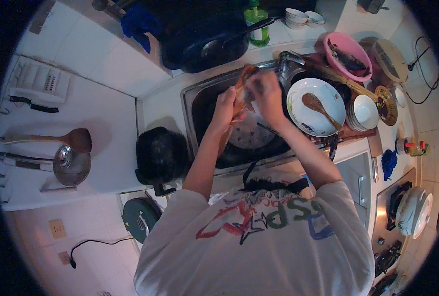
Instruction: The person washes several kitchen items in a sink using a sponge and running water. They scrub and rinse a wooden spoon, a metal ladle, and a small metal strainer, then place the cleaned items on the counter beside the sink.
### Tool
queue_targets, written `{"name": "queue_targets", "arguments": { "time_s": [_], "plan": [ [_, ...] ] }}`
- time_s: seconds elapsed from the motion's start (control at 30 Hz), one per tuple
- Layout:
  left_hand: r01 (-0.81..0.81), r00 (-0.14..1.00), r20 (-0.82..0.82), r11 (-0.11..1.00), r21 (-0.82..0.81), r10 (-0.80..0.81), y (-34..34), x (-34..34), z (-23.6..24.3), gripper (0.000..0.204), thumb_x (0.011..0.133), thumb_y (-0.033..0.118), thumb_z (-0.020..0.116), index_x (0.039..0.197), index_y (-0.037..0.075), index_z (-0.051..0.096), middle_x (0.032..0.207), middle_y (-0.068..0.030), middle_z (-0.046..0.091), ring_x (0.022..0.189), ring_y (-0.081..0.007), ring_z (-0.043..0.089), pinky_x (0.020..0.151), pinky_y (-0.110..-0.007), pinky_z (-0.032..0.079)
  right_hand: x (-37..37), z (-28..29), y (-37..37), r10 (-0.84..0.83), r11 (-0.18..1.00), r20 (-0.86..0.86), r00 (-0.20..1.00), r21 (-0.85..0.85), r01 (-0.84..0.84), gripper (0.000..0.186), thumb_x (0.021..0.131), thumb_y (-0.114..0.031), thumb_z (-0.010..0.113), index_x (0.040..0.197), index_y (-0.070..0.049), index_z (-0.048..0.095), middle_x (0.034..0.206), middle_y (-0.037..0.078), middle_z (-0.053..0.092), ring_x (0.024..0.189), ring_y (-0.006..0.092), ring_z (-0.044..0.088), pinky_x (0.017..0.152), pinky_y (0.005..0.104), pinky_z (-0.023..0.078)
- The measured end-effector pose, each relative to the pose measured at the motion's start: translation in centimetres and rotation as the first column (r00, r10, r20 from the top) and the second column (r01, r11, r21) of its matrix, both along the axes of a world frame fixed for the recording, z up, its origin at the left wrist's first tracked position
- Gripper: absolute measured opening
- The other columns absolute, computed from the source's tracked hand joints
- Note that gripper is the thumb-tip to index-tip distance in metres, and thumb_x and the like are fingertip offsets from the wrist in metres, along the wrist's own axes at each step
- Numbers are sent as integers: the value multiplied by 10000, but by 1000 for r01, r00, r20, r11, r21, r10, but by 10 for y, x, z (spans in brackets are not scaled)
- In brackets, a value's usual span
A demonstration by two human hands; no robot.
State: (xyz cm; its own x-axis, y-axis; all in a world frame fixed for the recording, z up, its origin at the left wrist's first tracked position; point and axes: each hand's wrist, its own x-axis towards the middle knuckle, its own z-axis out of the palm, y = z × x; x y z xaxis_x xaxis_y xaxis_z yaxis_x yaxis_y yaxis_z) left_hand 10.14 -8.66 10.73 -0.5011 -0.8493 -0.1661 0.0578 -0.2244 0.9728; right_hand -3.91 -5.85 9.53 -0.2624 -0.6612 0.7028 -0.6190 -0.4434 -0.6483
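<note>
Over the steel sink (pixel 192 106), the left hand (pixel 225 106) and right hand (pixel 265 91) both clasped a long reddish-brown fish (pixel 242 86), fingers closed around its slick body.

Dim bluish light, dark fisheye rim, edges bent, hands blurred.

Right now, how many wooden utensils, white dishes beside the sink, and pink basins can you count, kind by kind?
Brown wooden spatulas: 2, one hanging on the left wall, one lying in the wide white plate.
White dishes right of the steel sink: 2, the wide white plate and a stack of round white bowls.
Round pink plastic basins: 1.
Total: 5.
</note>
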Motion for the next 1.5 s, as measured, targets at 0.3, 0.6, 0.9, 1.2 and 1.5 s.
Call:
{"name": "queue_targets", "arguments": {
  "time_s": [0.3,0.6,0.9,1.2,1.5],
  "plan": [
    [63,998,7,997,45,-63,4,2,-4,478,988,467,296,976,52,533,637,-78,570,393,-92,440,339,-210,279,-16,-1,-1,-101,994,190,977,71,89,177,728,30,645,868,-30,553,896,139,537,853,334,531,753,392,445],
    [-4,993,120,996,86,-6,2,3,-2,476,988,478,295,1004,54,511,601,-51,522,390,-73,409,333,-204,276,-16,-2,7,-138,990,-21,990,16,139,153,749,17,650,865,-24,560,866,128,531,827,296,530,727,374,442],
    [-9,995,104,1000,21,7,3,0,-4,455,992,467,286,992,57,483,572,-54,501,370,-74,385,334,-203,272,2,-11,27,105,995,31,994,-2,-105,160,729,43,677,828,-20,567,848,108,525,809,277,540,657,339,455],
    [-52,994,97,998,32,49,11,-6,-6,460,991,471,281,934,63,485,538,-42,481,340,-79,365,312,-217,251,-34,-7,0,-101,995,-31,994,16,101,106,780,1,647,873,-20,602,869,124,519,868,296,528,750,358,444],
    [-27,999,48,998,65,24,11,-4,-14,442,992,461,292,984,59,476,554,-39,494,357,-81,404,328,-210,285,-17,-14,16,30,999,-378,925,31,-20,261,721,-51,685,967,-70,598,1017,107,505,974,316,493,827,403,421]
  ]
}}
